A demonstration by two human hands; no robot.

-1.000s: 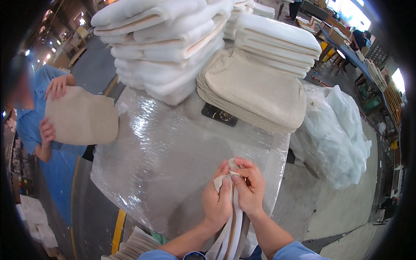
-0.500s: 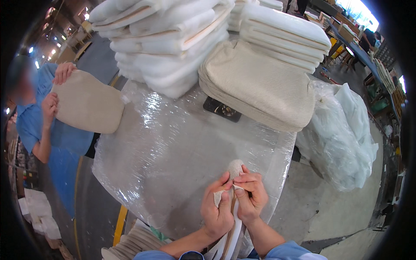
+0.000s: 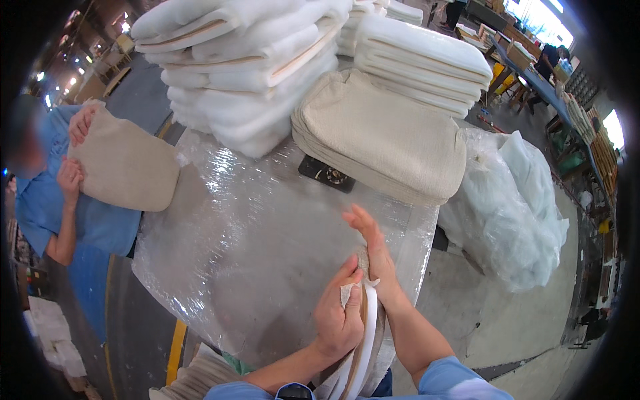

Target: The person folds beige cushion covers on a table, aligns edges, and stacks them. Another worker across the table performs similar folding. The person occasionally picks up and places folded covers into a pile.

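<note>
A padded cushion piece [image 3: 370,317] stands on edge in front of me, showing white padding, a thin brown layer and a beige fabric cover [image 3: 363,256] over its far end. My left hand [image 3: 338,316] pinches the cover's edge on the left side, and a loose flap sticks out by the thumb. Along the right side lies my right hand [image 3: 377,257], flat, fingers stretched out and pointing away from me. Its palm rests against the covered end. The cushion's near end runs down toward my body and is partly hidden by my left forearm.
The table [image 3: 220,247] is wrapped in clear plastic. At its back stand white padding stacks [image 3: 247,73] and a beige fabric pile [image 3: 380,137], with a dark patterned object [image 3: 325,173] alongside. A plastic bag [image 3: 513,213] sits right. At left, a co-worker holds a beige cushion [image 3: 125,161].
My right hand has let go of its pinch on the cover and opened flat along the cushion's right side, fingers reaching farther away. My left hand keeps its grip. The whole view has shifted slightly.
</note>
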